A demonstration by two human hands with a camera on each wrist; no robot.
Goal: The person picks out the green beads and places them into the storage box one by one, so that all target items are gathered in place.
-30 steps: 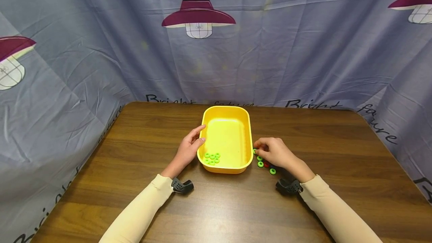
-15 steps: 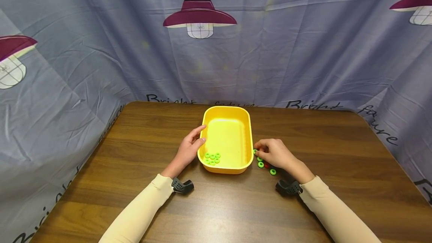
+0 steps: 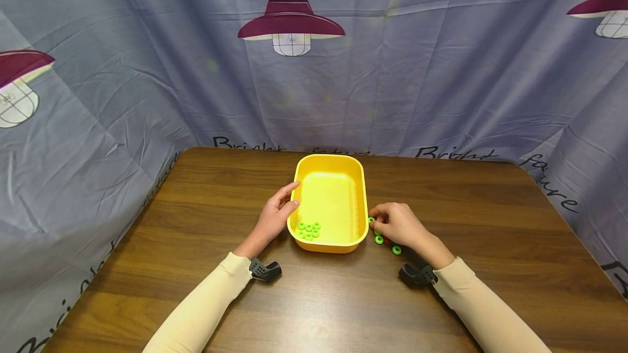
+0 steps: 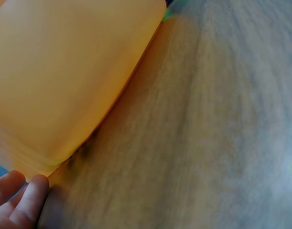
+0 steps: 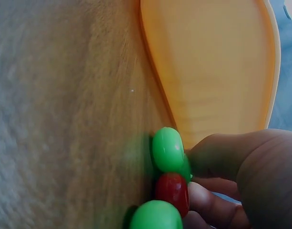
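Centrally, a yellow tray [image 3: 330,200] sits upright on a wood-grain table [image 3: 324,298], its long sides running away from the person. The left hand [image 3: 271,217] is positioned at the tray's left side: thumb and forefinger are spread apart, with their tips resting on the rim. The right hand [image 3: 402,226] is located just outside the tray's right wall. Its thumb and fingers are drawn close together and pinch a green ring [image 3: 371,220] beside that wall.

Six small green rings [image 3: 315,233] lie inside the tray, grouped in the near left corner. Further rings lie on the table under and near the right hand. In the right wrist view, a red ring [image 5: 173,193] is located between an upper green piece [image 5: 167,150] and a lower green piece [image 5: 156,217]; the fingers partly hide this group.

Each forearm carries a cream sleeve [image 3: 208,298] and a black wrist mount [image 3: 265,271]. Behind the table hangs a grey-blue curtain [image 3: 343,97], printed with maroon lamps [image 3: 291,23] and black lettering [image 3: 453,152].
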